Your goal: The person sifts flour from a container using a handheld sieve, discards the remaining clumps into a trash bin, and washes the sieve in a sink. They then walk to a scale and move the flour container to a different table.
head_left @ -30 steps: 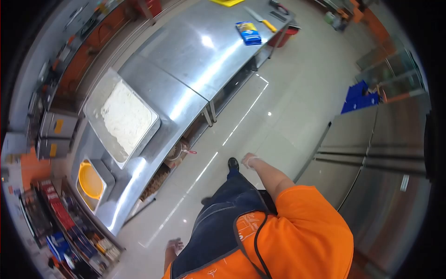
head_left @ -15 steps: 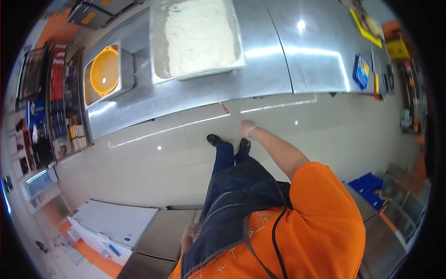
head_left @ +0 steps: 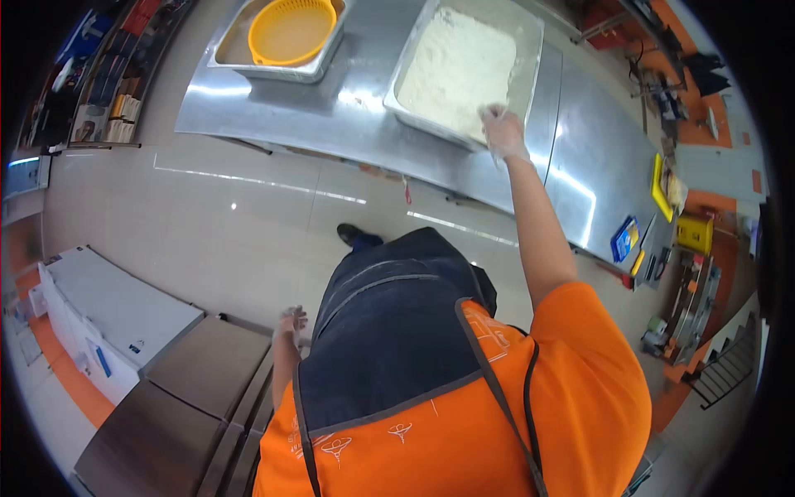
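Reaching over pan (head_left: 431,128) of powder (head_left: 455,70): right hand (head_left: 504,134) curled, grip unclear; left hand (head_left: 291,321) open; colander (head_left: 291,33) in tray (head_left: 305,73).

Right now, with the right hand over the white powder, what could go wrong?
The right hand is at the front rim of the metal tray, so its loose clear glove might catch there or drag through the white powder. A hard pull might slide the tray off, since it sits near the front edge of the table. A quick scoop could scatter powder over that edge.
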A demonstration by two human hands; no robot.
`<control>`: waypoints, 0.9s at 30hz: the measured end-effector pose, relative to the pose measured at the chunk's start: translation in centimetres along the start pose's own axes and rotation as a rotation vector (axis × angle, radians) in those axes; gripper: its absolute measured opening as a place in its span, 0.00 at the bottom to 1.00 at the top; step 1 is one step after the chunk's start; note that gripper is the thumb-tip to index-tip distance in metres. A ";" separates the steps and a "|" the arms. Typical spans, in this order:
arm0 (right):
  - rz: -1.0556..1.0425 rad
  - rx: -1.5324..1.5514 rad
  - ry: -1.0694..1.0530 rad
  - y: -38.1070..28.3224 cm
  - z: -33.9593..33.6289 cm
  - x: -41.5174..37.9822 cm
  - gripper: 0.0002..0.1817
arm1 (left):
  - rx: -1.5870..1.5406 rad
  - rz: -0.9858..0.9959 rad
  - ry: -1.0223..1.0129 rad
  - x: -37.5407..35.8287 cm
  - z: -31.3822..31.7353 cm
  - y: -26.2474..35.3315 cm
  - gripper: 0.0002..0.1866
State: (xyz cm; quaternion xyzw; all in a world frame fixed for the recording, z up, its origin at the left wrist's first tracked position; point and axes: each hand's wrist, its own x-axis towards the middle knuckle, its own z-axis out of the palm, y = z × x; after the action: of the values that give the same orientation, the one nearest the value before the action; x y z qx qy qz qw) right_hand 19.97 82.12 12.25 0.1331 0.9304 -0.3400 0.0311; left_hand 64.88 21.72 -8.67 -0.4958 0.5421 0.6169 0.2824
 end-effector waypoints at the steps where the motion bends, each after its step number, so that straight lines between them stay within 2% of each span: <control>1: 0.096 -0.073 -0.046 0.5 0.2 1.3 0.20 | 0.174 -0.016 0.046 4.7 0.5 1.5 0.14; 3: 0.056 -0.129 -0.164 1.7 1.2 2.9 0.21 | 0.181 0.065 0.043 6.4 4.0 8.0 0.13; 7: 0.164 -0.055 -0.054 0.8 0.9 10.6 0.23 | 0.345 0.295 0.048 2.4 11.8 21.4 0.15; 8: 0.139 -0.115 0.077 1.4 0.8 14.8 0.24 | 0.353 0.305 0.050 1.5 14.3 23.9 0.15; 9: 0.114 -0.176 0.203 2.2 0.9 19.1 0.26 | 0.385 0.413 0.053 0.6 16.9 25.9 0.15; 10: 0.072 -0.222 0.240 3.8 1.0 23.5 0.26 | 0.414 0.515 0.061 -0.6 19.8 27.5 0.15; 11: 0.023 -0.265 0.275 5.0 1.2 28.0 0.28 | 0.412 0.513 0.078 -2.5 23.1 29.3 0.15; 12: 0.015 -0.248 0.262 5.5 1.5 31.8 0.28 | 0.410 0.627 0.057 -4.6 26.5 31.3 0.17; 15: 0.017 -0.187 0.285 8.8 5.8 36.8 0.28 | 0.412 0.833 0.050 -8.4 36.0 35.8 0.20; 16: -0.161 -0.227 0.346 9.6 8.1 37.6 0.28 | 0.477 0.853 0.048 -9.3 38.9 37.3 0.20; 17: -0.343 -0.274 0.408 10.0 9.7 37.8 0.29 | 0.534 0.872 0.037 -9.6 41.6 38.5 0.21; 18: -0.360 -0.286 0.198 9.1 10.3 36.5 0.29 | 0.535 0.859 0.036 -9.2 43.9 39.2 0.21; 20: -0.482 -0.228 0.009 6.9 13.0 32.6 0.29 | 0.574 0.987 0.020 -9.0 47.1 39.7 0.22; 21: -0.581 -0.151 0.030 6.6 15.0 30.8 0.27 | 0.556 0.979 0.031 -8.5 47.7 39.1 0.22; 22: -0.593 -0.154 0.021 5.0 14.3 29.2 0.27 | 0.622 0.992 0.129 -7.4 48.0 38.1 0.23; 23: -0.475 -0.028 -0.081 2.5 12.3 27.6 0.26 | 0.692 1.004 0.222 -6.7 48.3 37.7 0.24; 24: -0.357 0.093 -0.180 1.1 11.1 27.2 0.25 | 0.683 1.002 0.225 -6.5 48.4 37.8 0.24; 26: -0.346 -0.195 -0.004 3.9 12.6 34.2 0.25 | 0.655 1.220 0.280 -6.4 48.1 37.5 0.23; 27: -0.193 -0.248 -0.078 2.6 10.8 37.0 0.26 | 0.647 1.194 0.294 -6.8 47.8 37.3 0.23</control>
State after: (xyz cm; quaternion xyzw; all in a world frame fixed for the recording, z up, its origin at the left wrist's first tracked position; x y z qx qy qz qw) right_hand -15.34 85.48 -3.20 0.0251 0.9718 -0.2290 0.0507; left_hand 19.58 58.97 8.23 -0.0821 0.9113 0.4007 -0.0481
